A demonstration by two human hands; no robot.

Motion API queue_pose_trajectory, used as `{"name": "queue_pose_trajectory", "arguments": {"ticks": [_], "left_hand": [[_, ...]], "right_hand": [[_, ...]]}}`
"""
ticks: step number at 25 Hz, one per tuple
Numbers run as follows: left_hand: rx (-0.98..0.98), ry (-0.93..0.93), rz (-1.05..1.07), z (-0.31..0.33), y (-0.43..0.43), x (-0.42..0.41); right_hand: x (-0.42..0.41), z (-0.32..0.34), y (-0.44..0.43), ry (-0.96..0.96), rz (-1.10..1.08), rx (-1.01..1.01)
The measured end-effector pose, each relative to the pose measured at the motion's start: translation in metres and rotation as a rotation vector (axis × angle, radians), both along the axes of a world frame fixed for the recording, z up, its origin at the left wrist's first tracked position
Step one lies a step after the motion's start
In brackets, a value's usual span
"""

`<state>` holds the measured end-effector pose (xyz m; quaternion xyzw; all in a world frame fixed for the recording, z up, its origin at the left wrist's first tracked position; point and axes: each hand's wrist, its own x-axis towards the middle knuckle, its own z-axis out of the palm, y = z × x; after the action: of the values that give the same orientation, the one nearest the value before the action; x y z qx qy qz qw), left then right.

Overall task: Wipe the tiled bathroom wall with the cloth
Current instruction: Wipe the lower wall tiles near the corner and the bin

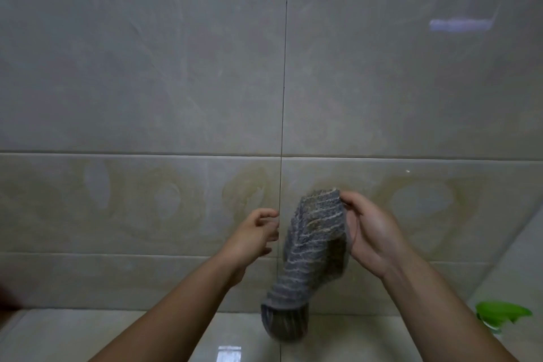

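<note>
Grey ribbed cloth hanging limp in front of the tiled wall, low near the patterned band. The right hand pinches its upper edge. The left hand, fingers loosely curled and holding nothing, is just beside it. The fabric looks soft, light and floppy, and is probably best gathered into a palm-sized pad before pressing. A green spray bottle stands lower right.
</note>
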<state>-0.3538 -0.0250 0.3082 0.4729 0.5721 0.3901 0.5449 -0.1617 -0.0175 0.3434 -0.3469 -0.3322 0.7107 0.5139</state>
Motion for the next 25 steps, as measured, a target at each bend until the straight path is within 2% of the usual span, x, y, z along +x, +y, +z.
{"name": "queue_pose_trajectory", "arguments": {"ticks": [1, 3, 6, 7, 11, 15, 18, 21, 23, 25], "left_hand": [[-0.001, 0.098, -0.066, -0.005, 0.002, -0.002], [-0.071, 0.174, -0.209, -0.014, 0.001, 0.000], [-0.317, 0.105, -0.346, -0.030, -0.006, 0.014], [-0.337, 0.105, -0.366, -0.032, -0.007, 0.018], [-0.067, -0.108, -0.292, -0.016, -0.003, 0.028], [0.038, -0.166, -0.306, 0.003, -0.009, 0.027], [0.008, -0.511, -0.235, 0.030, -0.011, 0.023], [-0.077, -0.682, -0.226, 0.040, -0.013, 0.018], [-0.037, -0.637, -0.223, 0.032, -0.012, 0.009], [0.042, -0.505, -0.231, 0.026, -0.007, 0.002]], "right_hand": [[0.004, 0.005, 0.000, 0.018, 0.018, 0.027], [0.010, 0.012, -0.001, 0.027, 0.052, 0.061], [0.014, 0.019, -0.004, 0.034, 0.096, 0.095], [0.015, 0.022, -0.005, 0.026, 0.092, 0.108], [0.025, 0.030, -0.010, 0.017, 0.086, 0.147], [0.041, 0.038, -0.011, 0.053, 0.111, 0.104], [0.062, 0.022, -0.012, 0.028, 0.096, -0.038], [0.067, -0.003, -0.024, -0.172, 0.337, -0.137], [0.063, -0.003, -0.029, -0.281, 0.411, -0.135], [0.058, 0.004, -0.038, -0.535, 0.413, -0.095]]}}
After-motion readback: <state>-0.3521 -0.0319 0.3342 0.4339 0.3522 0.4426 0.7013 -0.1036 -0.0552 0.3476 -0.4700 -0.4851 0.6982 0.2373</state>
